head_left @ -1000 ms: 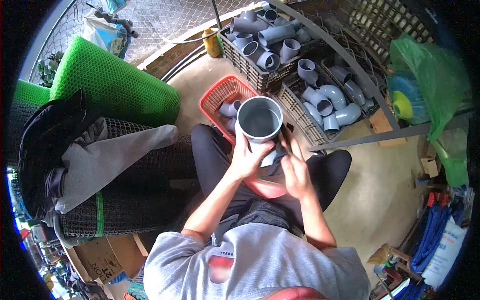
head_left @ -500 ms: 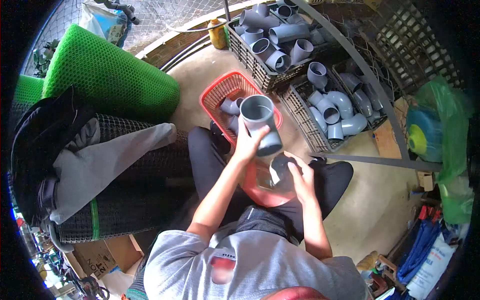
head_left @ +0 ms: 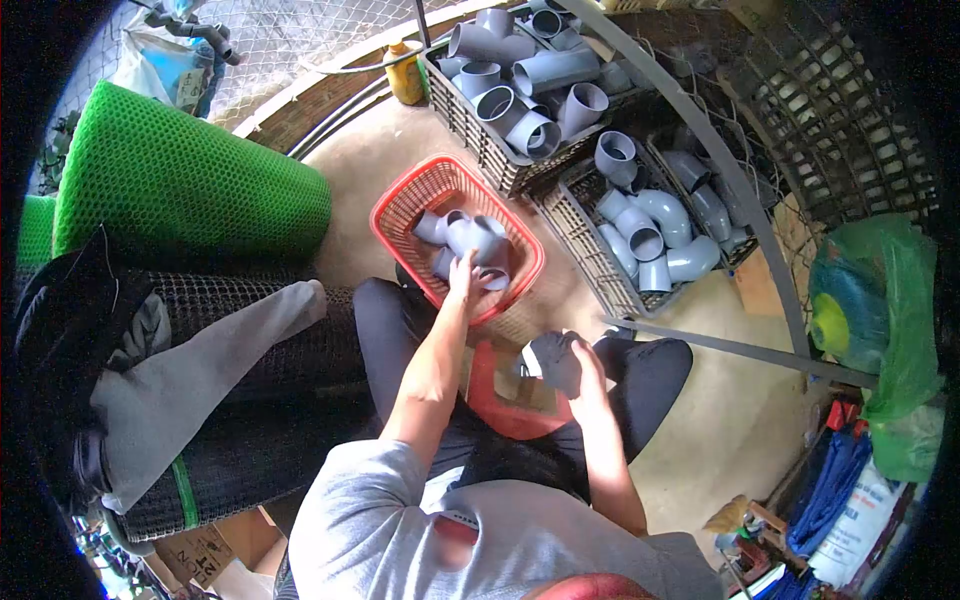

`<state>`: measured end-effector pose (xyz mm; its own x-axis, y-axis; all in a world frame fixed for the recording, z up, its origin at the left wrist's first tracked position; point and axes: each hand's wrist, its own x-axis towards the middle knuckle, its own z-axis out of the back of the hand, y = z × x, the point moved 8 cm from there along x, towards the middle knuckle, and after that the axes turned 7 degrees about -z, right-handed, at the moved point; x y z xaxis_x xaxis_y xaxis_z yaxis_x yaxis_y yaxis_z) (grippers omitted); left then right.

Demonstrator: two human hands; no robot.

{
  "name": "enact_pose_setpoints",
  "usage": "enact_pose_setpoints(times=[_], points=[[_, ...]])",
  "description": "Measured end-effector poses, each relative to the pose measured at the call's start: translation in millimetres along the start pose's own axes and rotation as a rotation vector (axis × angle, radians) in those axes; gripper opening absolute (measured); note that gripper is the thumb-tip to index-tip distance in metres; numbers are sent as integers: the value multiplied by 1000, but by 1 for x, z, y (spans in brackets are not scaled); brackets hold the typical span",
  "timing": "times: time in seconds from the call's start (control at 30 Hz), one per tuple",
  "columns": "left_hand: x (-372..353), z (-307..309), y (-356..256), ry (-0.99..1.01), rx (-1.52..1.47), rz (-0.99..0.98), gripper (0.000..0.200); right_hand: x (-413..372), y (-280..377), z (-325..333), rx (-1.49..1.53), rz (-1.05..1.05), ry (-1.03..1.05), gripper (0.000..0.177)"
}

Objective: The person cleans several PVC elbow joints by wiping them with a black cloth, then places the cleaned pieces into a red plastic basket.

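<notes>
My left hand [head_left: 462,277] reaches into the red plastic basket [head_left: 384,222], its fingers closed on a grey pipe fitting [head_left: 478,240]. Other grey fittings [head_left: 430,228] lie beside and under that one. Over my lap, my right hand [head_left: 592,382] is closed around a dark, crumpled, cloth-like bundle [head_left: 556,360] with a white edge; its exact kind I cannot make out. Below the bundle, between my legs, is a red plastic object [head_left: 508,412], partly hidden.
Black crates [head_left: 470,130] of grey pipe fittings stand beyond the basket, with another crate [head_left: 610,285] at the right. A metal bar [head_left: 740,350] crosses there. Green mesh rolls [head_left: 190,180] and a black mesh roll [head_left: 300,370] lie left. A yellow bottle [head_left: 404,75] stands behind.
My left hand has moved the grey fitting from above my lap forward and down into the red basket. My right hand keeps the dark bundle, slightly lower. The whole view has shifted a little.
</notes>
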<state>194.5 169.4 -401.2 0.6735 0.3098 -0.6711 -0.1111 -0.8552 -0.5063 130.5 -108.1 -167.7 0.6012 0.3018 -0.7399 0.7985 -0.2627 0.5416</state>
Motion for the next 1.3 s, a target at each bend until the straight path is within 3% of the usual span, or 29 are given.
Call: enact_pose_setpoints(times=[0.03,0.07,0.13,0.17,0.23,0.3,0.33,0.37,0.4,0.43,0.47,0.57,0.63,0.7,0.77,0.83,0.9,1.03,1.1,1.2,1.3], points=[[-3,8,-17,-213,266,-223,75,5,0,2,5,5,-7,36],[-20,-11,-24,-130,433,-264,73,14,-6,2,136,-55,20,35],[-17,-29,5,189,434,-40,73,24,-1,-17,328,-100,128,35],[-54,-60,1,296,403,84,71,19,14,-40,289,-36,213,54],[-141,-115,-27,421,531,236,64,20,28,-53,119,-58,45,70],[-153,-113,-19,679,411,136,53,42,48,-54,-214,4,69,84],[-155,-98,-25,642,417,193,45,48,74,-55,-300,103,149,89],[-158,-87,-31,603,425,247,37,60,101,-49,-364,245,83,80],[-165,-91,-44,562,457,137,29,69,127,-44,-307,300,26,68],[-173,-101,-58,375,394,48,27,94,144,-24,-199,273,23,55],[-168,-98,-58,431,309,71,29,117,161,-5,-135,280,10,50],[-146,-84,-55,485,110,37,24,222,189,93,-266,162,-312,47],[-143,-69,-64,364,354,-165,21,264,184,143,-207,-66,-486,49],[-155,-71,-77,222,497,-168,37,284,190,164,-317,-15,-631,51],[-142,-68,-73,300,374,-258,37,294,197,169,-380,97,-691,52],[-131,-59,-65,276,376,-205,52,305,204,161,-333,106,-621,49],[-136,-75,-67,386,408,-244,59,322,200,158,-103,63,-554,42],[-153,-84,-64,352,505,-102,45,357,212,166,-92,53,-513,39],[-157,-88,-63,375,427,-126,46,355,212,176,-71,74,-699,31],[-145,-76,-57,389,448,-164,42,332,210,174,-48,169,-793,24],[-150,-78,-61,346,390,-168,24,301,207,156,-172,229,-602,20]])
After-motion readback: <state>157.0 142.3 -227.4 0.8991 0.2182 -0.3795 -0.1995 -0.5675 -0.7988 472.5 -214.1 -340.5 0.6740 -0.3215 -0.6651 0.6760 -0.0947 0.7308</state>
